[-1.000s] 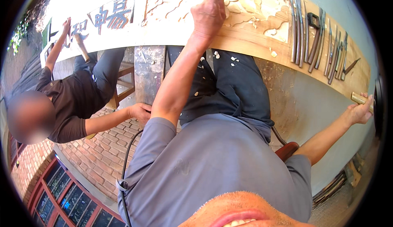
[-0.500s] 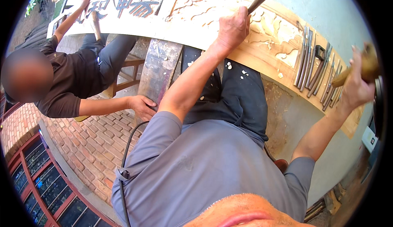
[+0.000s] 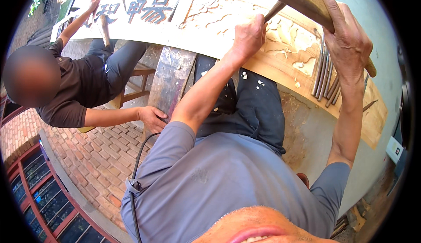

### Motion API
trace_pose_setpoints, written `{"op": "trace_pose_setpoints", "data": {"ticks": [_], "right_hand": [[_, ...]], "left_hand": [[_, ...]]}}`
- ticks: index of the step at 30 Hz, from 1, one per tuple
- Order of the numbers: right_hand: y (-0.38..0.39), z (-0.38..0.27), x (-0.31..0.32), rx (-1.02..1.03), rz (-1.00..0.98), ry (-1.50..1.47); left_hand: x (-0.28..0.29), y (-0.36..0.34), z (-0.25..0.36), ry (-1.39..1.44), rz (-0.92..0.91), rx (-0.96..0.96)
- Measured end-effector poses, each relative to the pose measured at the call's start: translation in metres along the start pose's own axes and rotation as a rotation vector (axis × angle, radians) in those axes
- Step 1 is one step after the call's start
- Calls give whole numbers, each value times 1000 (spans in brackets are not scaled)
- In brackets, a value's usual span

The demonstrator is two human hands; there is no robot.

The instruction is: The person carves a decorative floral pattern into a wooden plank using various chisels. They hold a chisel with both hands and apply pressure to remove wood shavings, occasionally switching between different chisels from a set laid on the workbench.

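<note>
My left hand (image 3: 249,36) is closed round a carving chisel (image 3: 275,11) over the pale wooden board (image 3: 280,71); its cutting tip is hidden behind the fist. Gripped by its handle in my right hand (image 3: 349,45), a wooden mallet (image 3: 302,1) has its block head at the chisel's upper end. From this angle the two seem to meet, though I cannot tell if they touch. Raised relief carving (image 3: 287,37) covers the board around my left hand. Several more chisels (image 3: 323,74) lie side by side on it, partly hidden behind my right hand and wrist.
At the left a co-worker (image 3: 76,89) sits, one hand on a worn plank bench (image 3: 171,74), the other arm over the board's far end near dark painted characters (image 3: 151,8). A wooden stool (image 3: 136,85) stands there. Wood chips (image 3: 260,83) lie on my trousers.
My right hand has swung the mallet from the far right, up and leftward to the chisel's end. My left hand stays nearly in place with the chisel.
</note>
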State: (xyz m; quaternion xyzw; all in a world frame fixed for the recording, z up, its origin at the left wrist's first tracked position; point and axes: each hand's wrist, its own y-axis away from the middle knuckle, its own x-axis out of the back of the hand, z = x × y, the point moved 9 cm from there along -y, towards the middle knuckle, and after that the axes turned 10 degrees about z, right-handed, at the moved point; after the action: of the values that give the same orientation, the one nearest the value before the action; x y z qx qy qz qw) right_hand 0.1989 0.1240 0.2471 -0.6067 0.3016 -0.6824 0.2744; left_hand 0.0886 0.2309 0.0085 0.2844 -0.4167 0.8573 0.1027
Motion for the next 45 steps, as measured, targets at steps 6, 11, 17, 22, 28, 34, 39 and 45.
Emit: {"op": "trace_pose_setpoints", "data": {"ticks": [6, 11, 17, 22, 28, 34, 39, 45], "right_hand": [[32, 87, 0, -548, 276, -524], [34, 82, 0, -312, 367, -542], [29, 77, 15, -491, 303, -611], [19, 17, -16, -65, 28, -62], [61, 35, 2, -329, 160, -193], [154, 55, -5, -747, 4, -346], [203, 49, -24, -919, -128, -408], [206, 48, -16, -874, -96, -373]], "left_hand": [[-1, 1, 0, 7, -26, 30], [-7, 0, -2, -20, -67, 38], [-4, -3, 0, -18, -51, 21], [-4, 2, 1, -4, -53, 14], [-7, 9, -7, -11, -76, 30], [14, 17, -33, 215, 194, 285], [7, 16, -35, 288, 258, 231], [0, 15, -36, 263, 190, 238]]}}
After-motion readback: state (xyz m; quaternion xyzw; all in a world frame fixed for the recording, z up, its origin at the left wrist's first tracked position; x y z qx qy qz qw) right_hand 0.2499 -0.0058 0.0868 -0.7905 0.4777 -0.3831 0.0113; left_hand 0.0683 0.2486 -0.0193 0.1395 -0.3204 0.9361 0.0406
